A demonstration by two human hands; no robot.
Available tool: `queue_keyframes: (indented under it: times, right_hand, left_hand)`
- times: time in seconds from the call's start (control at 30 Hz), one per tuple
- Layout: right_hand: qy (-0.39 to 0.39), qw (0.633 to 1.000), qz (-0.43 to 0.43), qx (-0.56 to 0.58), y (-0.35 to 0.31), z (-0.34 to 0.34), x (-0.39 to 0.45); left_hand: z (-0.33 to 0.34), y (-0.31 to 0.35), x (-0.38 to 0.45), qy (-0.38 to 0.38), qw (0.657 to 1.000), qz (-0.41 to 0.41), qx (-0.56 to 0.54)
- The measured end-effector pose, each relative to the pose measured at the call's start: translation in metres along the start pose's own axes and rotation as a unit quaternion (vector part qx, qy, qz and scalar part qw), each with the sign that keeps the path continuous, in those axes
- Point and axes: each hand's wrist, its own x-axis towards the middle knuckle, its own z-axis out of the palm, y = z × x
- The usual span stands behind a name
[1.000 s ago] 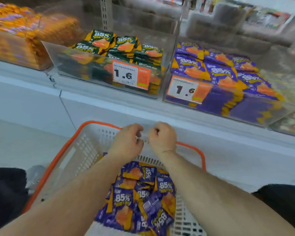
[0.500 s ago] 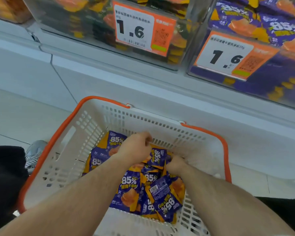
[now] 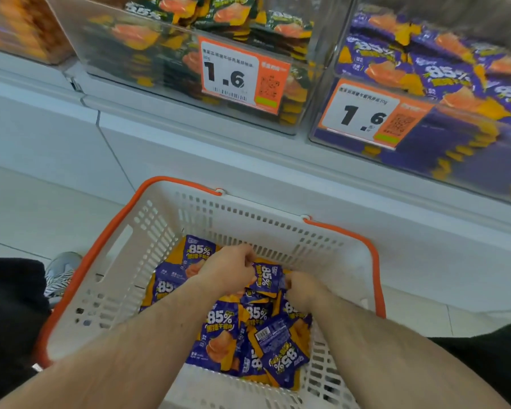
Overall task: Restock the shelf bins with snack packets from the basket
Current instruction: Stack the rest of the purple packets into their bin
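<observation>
**Both hands down in the basket, one purple packet between them**

Head view: the white basket [image 3: 148,261] with its orange rim sits on the floor below the shelf, and a heap of purple snack packets [image 3: 222,329] lies in its bottom; the left hand [image 3: 224,271] is curled, its grip pinching the left edge of one purple packet [image 3: 266,278] lifted just above the heap; the right hand [image 3: 303,289] is curled at that packet's right edge, touching it, fingers mostly hidden, so whether its grip holds the packet cannot be told; up on the shelf, the clear purple bin [image 3: 419,160] at right is well filled with matching packets behind a price tag [image 3: 369,113] reading 1.6; beside it on the left, the green bin [image 3: 171,84] holds dark green packets; a striped shoe [image 3: 61,273] shows left of the basket.
</observation>
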Motion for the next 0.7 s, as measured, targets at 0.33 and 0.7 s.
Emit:
queue_keyframes:
  times: [0.33,0.7]
  right_hand:
    - [0.152,0.980,-0.126,-0.008,-0.044,-0.148,-0.074]
    - [0.532,0.810,-0.195,0.149,-0.047,-0.255,-0.196]
  left_hand:
    - [-0.037,0.049,-0.021,0.028,0.994,0.053,-0.090]
    - [-0.120,0.154,-0.068,0.210,0.835,0.192,-0.471]
